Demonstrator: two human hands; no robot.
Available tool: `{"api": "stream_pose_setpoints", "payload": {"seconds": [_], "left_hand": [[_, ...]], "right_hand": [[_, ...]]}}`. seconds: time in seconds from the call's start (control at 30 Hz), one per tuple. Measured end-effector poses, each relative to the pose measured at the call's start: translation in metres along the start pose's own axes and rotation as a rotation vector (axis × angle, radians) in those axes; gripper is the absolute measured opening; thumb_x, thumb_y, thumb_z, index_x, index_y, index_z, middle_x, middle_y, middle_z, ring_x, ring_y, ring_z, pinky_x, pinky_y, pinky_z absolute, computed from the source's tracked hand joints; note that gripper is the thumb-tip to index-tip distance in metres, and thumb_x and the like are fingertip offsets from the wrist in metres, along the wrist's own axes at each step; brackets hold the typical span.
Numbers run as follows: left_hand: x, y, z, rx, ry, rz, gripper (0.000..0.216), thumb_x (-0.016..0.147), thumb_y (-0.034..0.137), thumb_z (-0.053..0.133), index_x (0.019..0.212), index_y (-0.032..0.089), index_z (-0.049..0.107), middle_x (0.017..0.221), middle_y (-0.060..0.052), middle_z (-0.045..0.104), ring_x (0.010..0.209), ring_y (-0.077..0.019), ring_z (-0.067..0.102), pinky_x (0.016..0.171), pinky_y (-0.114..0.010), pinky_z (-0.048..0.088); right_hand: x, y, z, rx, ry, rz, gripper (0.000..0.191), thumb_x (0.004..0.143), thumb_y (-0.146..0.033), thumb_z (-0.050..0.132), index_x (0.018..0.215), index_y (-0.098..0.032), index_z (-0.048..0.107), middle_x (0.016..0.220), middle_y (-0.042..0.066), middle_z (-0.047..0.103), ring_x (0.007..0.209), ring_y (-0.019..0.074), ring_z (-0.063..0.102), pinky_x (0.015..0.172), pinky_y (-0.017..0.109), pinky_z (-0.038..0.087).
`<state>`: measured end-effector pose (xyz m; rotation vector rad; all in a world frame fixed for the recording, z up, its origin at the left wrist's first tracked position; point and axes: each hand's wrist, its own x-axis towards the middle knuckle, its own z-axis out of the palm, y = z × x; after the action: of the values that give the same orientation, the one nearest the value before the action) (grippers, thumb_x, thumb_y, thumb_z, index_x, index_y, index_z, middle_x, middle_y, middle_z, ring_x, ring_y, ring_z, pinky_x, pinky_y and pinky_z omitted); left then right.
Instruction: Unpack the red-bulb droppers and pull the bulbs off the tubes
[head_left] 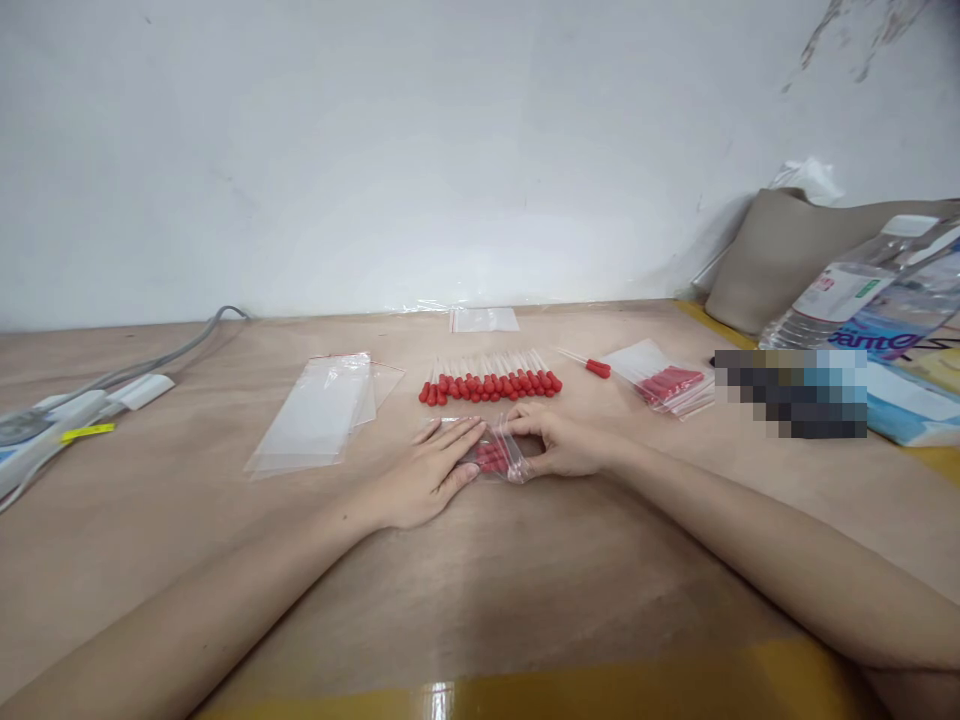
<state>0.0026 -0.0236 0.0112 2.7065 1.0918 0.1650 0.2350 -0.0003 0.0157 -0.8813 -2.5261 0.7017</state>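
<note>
A clear zip bag (514, 462) with red-bulbed droppers (491, 458) inside lies on the table in front of me. My left hand (431, 470) rests flat over the bag's left part, fingers stretched out, covering much of it. At the bag's right end, my right hand (559, 442) pinches the plastic between thumb and fingers. Just beyond both hands, several glass droppers (491, 385) lie in a row, red bulbs toward me. A few more droppers (598, 368) sit to the right of that row. Further right is a pile of filled bags (667, 386).
Flat clear bags (309, 420) lie on the left, and another bag (485, 320) is by the wall. A power strip (45, 440) with a grey cable (161, 355) is at far left. Plastic bottles (844, 290), a blue packet (911, 400) and a grey-brown container (757, 260) stand right.
</note>
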Motion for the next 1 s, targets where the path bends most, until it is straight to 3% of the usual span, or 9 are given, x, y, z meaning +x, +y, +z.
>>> {"api": "stream_pose_setpoints", "payload": {"seconds": [0.17, 0.4, 0.7, 0.83, 1.0], "left_hand": [[0.001, 0.0, 0.0, -0.034, 0.022, -0.005, 0.053, 0.093, 0.045, 0.019, 0.141, 0.021, 0.014, 0.145, -0.004, 0.023, 0.134, -0.0173, 0.019, 0.112, -0.042, 0.011], [0.0, -0.002, 0.003, -0.021, 0.043, 0.019, 0.056, 0.092, 0.046, 0.023, 0.141, 0.021, 0.01, 0.145, -0.005, 0.025, 0.133, -0.0197, 0.022, 0.111, -0.043, 0.012], [-0.002, -0.002, 0.002, 0.006, 0.04, 0.034, 0.059, 0.091, 0.049, 0.026, 0.141, 0.022, 0.01, 0.145, -0.006, 0.024, 0.133, -0.0204, 0.021, 0.111, -0.042, 0.014], [-0.001, -0.001, 0.001, 0.031, 0.007, 0.033, 0.058, 0.091, 0.049, 0.025, 0.141, 0.024, 0.011, 0.146, -0.005, 0.018, 0.135, -0.0199, 0.016, 0.111, -0.043, 0.01], [-0.001, 0.0, -0.001, 0.04, -0.018, 0.033, 0.058, 0.091, 0.05, 0.025, 0.141, 0.025, 0.008, 0.148, -0.004, 0.012, 0.136, -0.0213, 0.01, 0.111, -0.043, 0.011]], "right_hand": [[0.0, -0.015, 0.004, -0.042, 0.079, 0.061, 0.035, 0.062, -0.034, 0.072, 0.091, -0.019, 0.061, 0.092, 0.003, 0.057, 0.085, 0.0163, 0.052, 0.076, 0.029, 0.041], [-0.002, -0.019, 0.006, -0.101, 0.178, -0.069, 0.013, 0.069, -0.019, 0.059, 0.08, -0.018, 0.053, 0.072, -0.002, 0.056, 0.062, 0.0095, 0.048, 0.06, 0.023, 0.038], [-0.005, -0.006, -0.005, 0.073, 0.067, -0.054, 0.021, 0.072, -0.022, 0.059, 0.093, -0.018, 0.058, 0.073, -0.002, 0.057, 0.06, 0.0084, 0.048, 0.055, 0.02, 0.04], [-0.006, -0.008, -0.005, 0.055, 0.086, -0.087, 0.027, 0.068, -0.026, 0.067, 0.093, -0.017, 0.06, 0.083, 0.001, 0.061, 0.074, 0.0116, 0.052, 0.065, 0.023, 0.043], [-0.006, -0.008, -0.005, 0.095, 0.106, -0.022, 0.02, 0.067, -0.02, 0.064, 0.086, -0.016, 0.061, 0.081, 0.0, 0.061, 0.064, 0.0087, 0.051, 0.056, 0.02, 0.041]]}}
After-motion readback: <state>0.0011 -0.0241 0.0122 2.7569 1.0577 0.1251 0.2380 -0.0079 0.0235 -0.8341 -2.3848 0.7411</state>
